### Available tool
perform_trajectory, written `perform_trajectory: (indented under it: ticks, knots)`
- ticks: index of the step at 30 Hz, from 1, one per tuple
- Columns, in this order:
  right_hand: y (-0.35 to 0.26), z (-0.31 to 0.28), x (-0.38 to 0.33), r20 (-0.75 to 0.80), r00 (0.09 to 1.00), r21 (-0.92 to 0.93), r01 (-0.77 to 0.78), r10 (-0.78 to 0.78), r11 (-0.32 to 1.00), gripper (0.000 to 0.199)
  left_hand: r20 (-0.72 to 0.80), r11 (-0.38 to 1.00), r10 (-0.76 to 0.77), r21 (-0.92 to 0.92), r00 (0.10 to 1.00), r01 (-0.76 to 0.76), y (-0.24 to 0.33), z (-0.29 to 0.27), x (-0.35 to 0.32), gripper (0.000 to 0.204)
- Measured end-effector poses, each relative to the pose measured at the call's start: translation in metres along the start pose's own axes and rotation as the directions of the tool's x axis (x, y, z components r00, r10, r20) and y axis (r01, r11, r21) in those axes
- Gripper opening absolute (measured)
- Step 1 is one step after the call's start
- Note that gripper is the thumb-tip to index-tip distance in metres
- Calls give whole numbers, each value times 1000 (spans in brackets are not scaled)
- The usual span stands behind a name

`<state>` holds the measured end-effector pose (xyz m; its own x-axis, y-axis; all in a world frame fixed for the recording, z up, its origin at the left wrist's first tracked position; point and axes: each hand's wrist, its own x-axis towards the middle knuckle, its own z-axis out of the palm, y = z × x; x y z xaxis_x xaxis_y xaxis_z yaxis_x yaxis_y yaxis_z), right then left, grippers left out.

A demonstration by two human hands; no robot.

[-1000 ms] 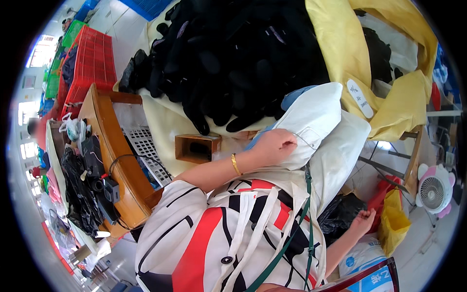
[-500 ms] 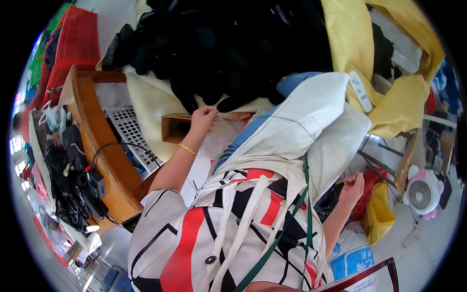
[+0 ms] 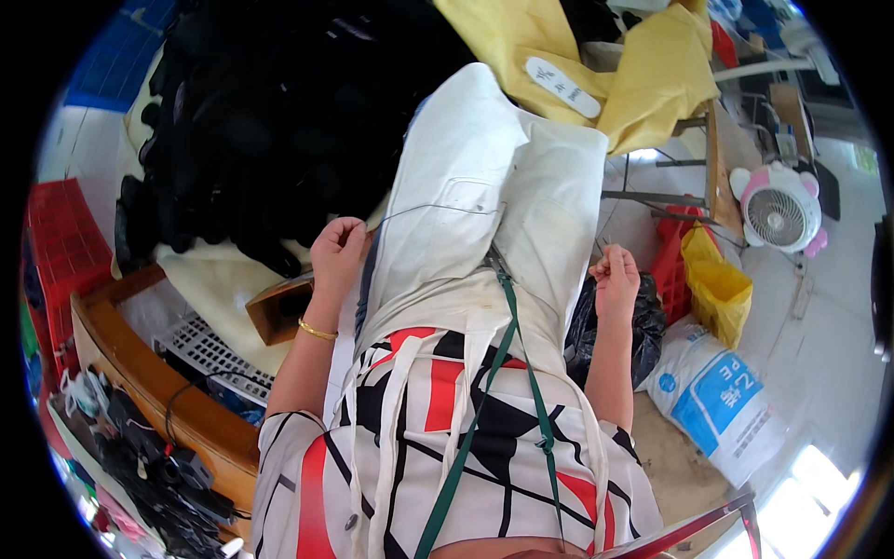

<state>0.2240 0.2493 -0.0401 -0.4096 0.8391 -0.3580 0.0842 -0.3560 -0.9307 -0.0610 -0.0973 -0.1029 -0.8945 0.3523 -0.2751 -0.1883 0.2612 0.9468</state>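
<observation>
My left hand is closed in a pinch at the left side of my lap. From its fingertips a thin dark thread runs across the white apron over my legs. My right hand is raised beside my right thigh, thumb and fingers pressed together. Whatever it holds, if anything, is too small to make out. Between the hands, a small metal tool, its kind unclear, lies at my lap on a green cord hung from my neck. Beyond my left hand spreads a heap of black elongated pieces.
Left stand a wooden frame, an open wooden box and a red crate. Yellow cloth with a white sole-shaped piece lies ahead. Right are a fan, black bag, yellow bag and white-blue sack.
The view has turned rightward, so the black heap sits further left. My left hand is now closer beside the apron, and my right hand is higher and nearer my thigh. Both remain pinched.
</observation>
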Motion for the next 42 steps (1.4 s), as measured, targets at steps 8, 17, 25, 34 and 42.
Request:
perform_trajectory:
  ticks: [8, 17, 25, 34, 42]
  knots:
    - [-4, 32, -37, 53, 998, -202, -6, 17, 979, 17, 352, 923, 327, 82, 877, -377, 104, 82, -15, 7]
    - [-36, 69, -72, 425, 892, 87, 128, -153, 988, 49, 724, 995, 71, -104, 686, 7, 138, 183, -57, 17]
    - [-23, -16, -81, 4, 896, -359, 416, -444, 836, 29, 686, 954, -22, -204, 727, 221, 156, 206, -53, 21]
    - [183, -269, -133, -589, 741, 165, -280, 322, 946, 20, 491, 960, -65, -208, 869, 189, 122, 130, 26, 16]
    - [253, -406, -122, -479, 877, -878, -479, 36, -25, 26, 431, 996, -49, -45, 901, 76, 112, 136, 27, 13]
